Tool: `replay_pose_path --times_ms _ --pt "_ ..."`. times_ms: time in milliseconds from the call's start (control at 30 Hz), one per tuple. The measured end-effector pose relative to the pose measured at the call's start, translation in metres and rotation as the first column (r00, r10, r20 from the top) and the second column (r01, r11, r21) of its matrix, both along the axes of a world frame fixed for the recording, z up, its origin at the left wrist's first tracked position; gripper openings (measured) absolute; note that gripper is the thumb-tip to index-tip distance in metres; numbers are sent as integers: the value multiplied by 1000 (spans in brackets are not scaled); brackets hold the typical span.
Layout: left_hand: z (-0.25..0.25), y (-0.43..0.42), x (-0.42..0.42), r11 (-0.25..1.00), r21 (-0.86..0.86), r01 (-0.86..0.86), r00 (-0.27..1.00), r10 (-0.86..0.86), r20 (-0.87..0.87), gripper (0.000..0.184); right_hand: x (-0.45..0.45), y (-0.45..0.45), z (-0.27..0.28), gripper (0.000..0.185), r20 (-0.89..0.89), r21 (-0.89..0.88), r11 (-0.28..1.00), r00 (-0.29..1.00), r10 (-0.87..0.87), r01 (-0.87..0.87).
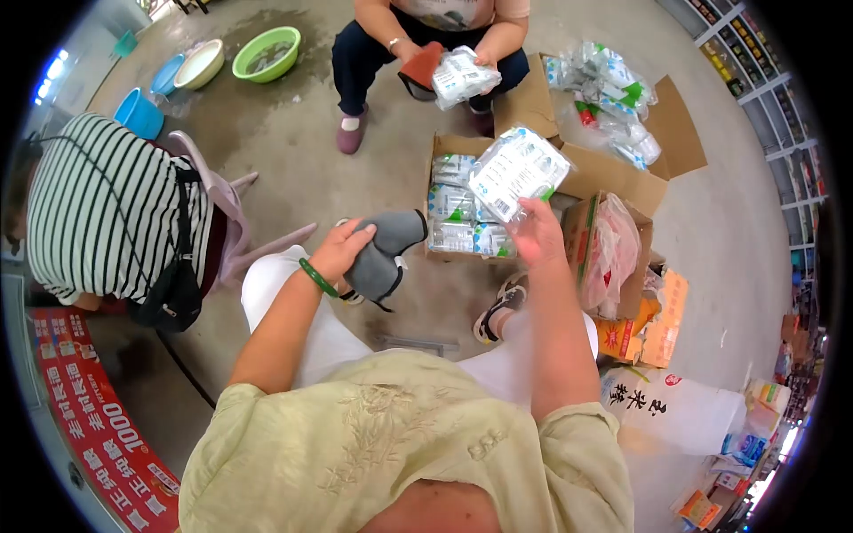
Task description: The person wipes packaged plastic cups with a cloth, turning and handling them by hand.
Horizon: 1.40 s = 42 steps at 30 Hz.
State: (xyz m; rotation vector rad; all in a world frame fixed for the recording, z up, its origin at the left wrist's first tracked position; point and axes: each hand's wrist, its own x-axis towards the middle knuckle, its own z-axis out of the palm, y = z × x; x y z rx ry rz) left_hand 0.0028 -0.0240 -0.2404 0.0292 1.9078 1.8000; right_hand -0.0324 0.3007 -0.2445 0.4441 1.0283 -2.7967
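Observation:
My left hand [340, 251], with a green bangle at the wrist, grips a folded grey cloth item [384, 253] with black edging over my lap. My right hand [538, 233] pinches the lower edge of a clear plastic packet [517, 173] with a white printed label. That packet is above an open cardboard box [435, 144] holding rows of similar white, blue and green packets [455, 202]. Across from me a seated person [444, 35] holds a red and grey item [423, 69] and another white packet [464, 78].
A larger open carton [680, 133] with plastic packs stands at the upper right, beside a box with pink plastic bags [611, 244]. Another person in stripes [107, 209] sits on a pink chair [227, 200] at left. Basins [267, 55] and shelves [782, 124] lie farther off.

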Motion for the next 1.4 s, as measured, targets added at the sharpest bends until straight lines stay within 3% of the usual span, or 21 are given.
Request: replay_pose_path --times_ms 33,67,100,133,233,333,433,500,667,733,833,867,900,933,967,1067,1133,1267,1400 --pt "16 -2 7 956 272 -113 980 63 187 32 5 1 2 51 -24 15 1000 1000 -1 2" --pt "28 -4 15 827 495 -266 924 72 375 35 10 4 0 50 -67 3 1000 998 0 0" --pt "30 -7 21 701 670 -243 935 -13 353 43 13 4 -1 49 -110 -17 1000 994 22 -24" --pt "30 -9 30 606 773 -185 940 -121 320 52 16 6 4 49 -22 -124 988 995 94 -96" --pt "7 -4 51 504 812 -293 944 18 330 54 28 0 24 50 -91 -118 978 983 159 -170" --pt "17 4 72 453 812 -369 927 110 360 47 39 -3 15 61 72 -166 979 989 129 -115" --pt "26 10 82 523 750 -405 912 165 377 42 39 -3 -8 61 18 -33 985 985 172 -172" --pt "28 18 81 649 492 -581 809 390 440 35 36 -9 -13 61 46 -15 977 975 215 -215" --pt "63 29 56 779 372 -504 862 428 273 29 49 -32 6 54 -11 16 954 954 301 -300" --pt "94 40 33 842 245 -481 866 500 -17 26 50 -33 13 54 -27 11 954 954 299 -299" --pt "128 63 -4 943 88 -322 812 323 -486 26 49 -30 21 55 -72 21 948 946 317 -317" --pt "129 74 -15 951 87 -296 818 299 -490 26 49 -28 21 55 -98 27 943 938 332 -331" --pt "129 89 -26 933 -108 -344 609 134 -782 29 49 -26 19 57 -72 41 950 947 313 -310" --pt "128 104 -36 859 -255 -445 333 -105 -937 33 50 -25 22 57 -73 40 958 955 286 -284" --pt "121 118 -38 871 -255 -420 333 -114 -936 33 53 -25 26 57 -57 38 953 951 303 -301" --pt "82 159 -29 781 -551 -295 599 -298 -743 46 55 -22 31 58 -77 32 959 956 282 -280" --pt "64 170 -27 827 -512 -234 616 -282 -736 44 60 -15 26 60 29 117 955 962 272 -273" --pt "71 173 -12 808 -435 -397 379 -288 -880 45 63 -4 1 57 -48 85 968 969 241 -237" --pt "81 180 9 797 -452 -400 370 -311 -876 43 58 6 15 50 -64 -6 979 977 203 -204"
